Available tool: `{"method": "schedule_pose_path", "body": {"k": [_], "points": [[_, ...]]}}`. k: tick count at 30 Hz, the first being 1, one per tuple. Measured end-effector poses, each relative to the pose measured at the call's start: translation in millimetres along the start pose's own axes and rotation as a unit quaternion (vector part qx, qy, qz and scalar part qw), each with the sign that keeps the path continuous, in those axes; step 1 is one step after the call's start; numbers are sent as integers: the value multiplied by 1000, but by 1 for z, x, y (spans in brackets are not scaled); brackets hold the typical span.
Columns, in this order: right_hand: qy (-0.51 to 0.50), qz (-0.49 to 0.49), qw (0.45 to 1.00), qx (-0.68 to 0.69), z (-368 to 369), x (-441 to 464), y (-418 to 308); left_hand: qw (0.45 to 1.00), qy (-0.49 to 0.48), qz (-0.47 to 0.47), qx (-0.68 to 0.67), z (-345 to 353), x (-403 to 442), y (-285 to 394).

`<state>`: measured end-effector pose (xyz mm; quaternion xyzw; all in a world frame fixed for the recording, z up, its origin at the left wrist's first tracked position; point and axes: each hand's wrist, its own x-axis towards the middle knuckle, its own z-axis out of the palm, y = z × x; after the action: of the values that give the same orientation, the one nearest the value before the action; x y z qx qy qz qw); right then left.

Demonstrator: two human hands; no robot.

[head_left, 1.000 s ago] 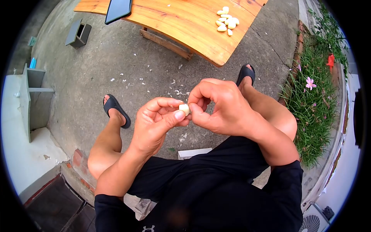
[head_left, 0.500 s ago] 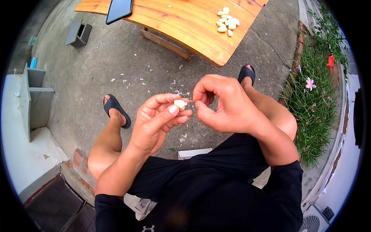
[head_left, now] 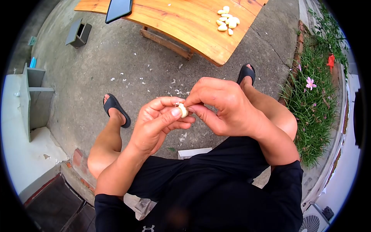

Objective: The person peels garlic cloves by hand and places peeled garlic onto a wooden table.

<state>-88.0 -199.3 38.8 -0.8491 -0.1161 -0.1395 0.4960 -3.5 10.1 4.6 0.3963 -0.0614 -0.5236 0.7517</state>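
Between the thumb and fingers of my left hand [head_left: 156, 120] is a pale garlic clove [head_left: 182, 111], with a bit of loose white skin at its upper end. My right hand [head_left: 224, 106] is closed in a pinch at the clove's right side, thumb and index fingertips touching it. Whether a shred of skin lies between those fingertips is too small to tell. Several peeled garlic cloves [head_left: 228, 20] lie in a small pile on the wooden table [head_left: 185, 27] ahead of me.
A dark tablet or phone [head_left: 119, 9] lies at the table's near edge. White skin scraps [head_left: 177, 92] are scattered over the concrete floor [head_left: 154, 73]. A grey box [head_left: 78, 34] stands to the left. Grass and pink flowers [head_left: 310, 84] grow in a bed on the right.
My right hand has moved left, its fingertips coming from beside the clove onto it. The clove has turned and shifted slightly down and right in my left hand.
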Motion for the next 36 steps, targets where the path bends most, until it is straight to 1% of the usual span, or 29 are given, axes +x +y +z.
{"method": "schedule_pose_path", "body": {"k": [6, 9, 12, 15, 18, 21, 24, 27, 30, 33, 36], "points": [[-26, -25, 999, -29, 1, 1, 0, 999, 3, -21, -32, -2, 0, 1], [-26, -22, 999, -24, 1, -1, 2, 999, 1, -21, -48, -6, 1, 1], [-11, 4, 1000, -10, -1, 0, -1, 997, 8, -13, -76, -8, 3, 1], [-35, 60, 997, -26, -10, 0, -6, 996, 16, 1, -83, -7, 3, 2], [-51, 79, 991, -92, -16, -1, -1, 996, 15, 3, -83, -7, 3, 3], [53, 61, 995, -59, -9, 3, -2, 997, 16, 10, -71, -6, 4, 2], [85, 82, 993, 6, 0, 1, -3, 998, 19, 36, -39, -5, 4, 0], [38, 83, 995, 35, 0, 0, -5, 997, 24, 69, -1, -5, 3, -2], [46, 124, 989, 64, 8, -3, -5, 996, 1, 91, 11, -3, 2, -3], [20, 158, 983, 91, 9, -5, -1, 996, 19, 90, 19, -4, 2, -6], [4, 198, 971, 136, 8, -6, -2, 990, 9, 116, 75, -7, 2, -9]]}}
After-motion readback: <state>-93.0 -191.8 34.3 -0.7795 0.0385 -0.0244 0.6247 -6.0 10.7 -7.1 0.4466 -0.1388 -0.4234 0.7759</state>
